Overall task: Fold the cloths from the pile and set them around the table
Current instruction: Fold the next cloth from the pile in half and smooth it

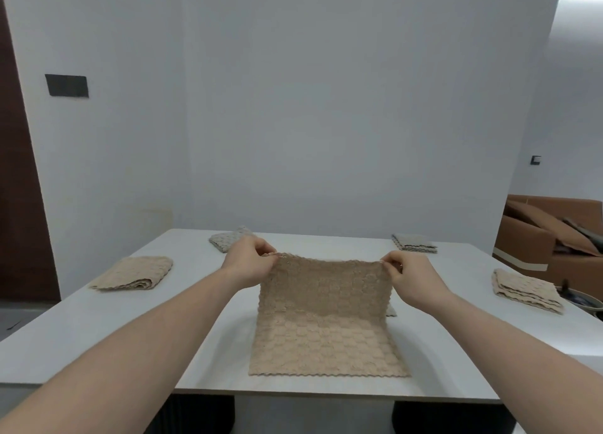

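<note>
Now, from the head view, the left hand [249, 264] and right hand [411, 275] each have fingers pinching a top corner of the beige cloth [326, 316], lifting its far half while its near half lies at the desk's [98, 335] near edge, four folded cloths [135, 273] lying near the desk's side edges and far corners.

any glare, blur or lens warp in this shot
Head view: blown-out glare at the top right corner; wide-angle warp bows the table edge and leans the walls; soft, even light, with only a faint shadow beside the cloth; both hands slightly soft, folded cloths at the edges softer.
</note>
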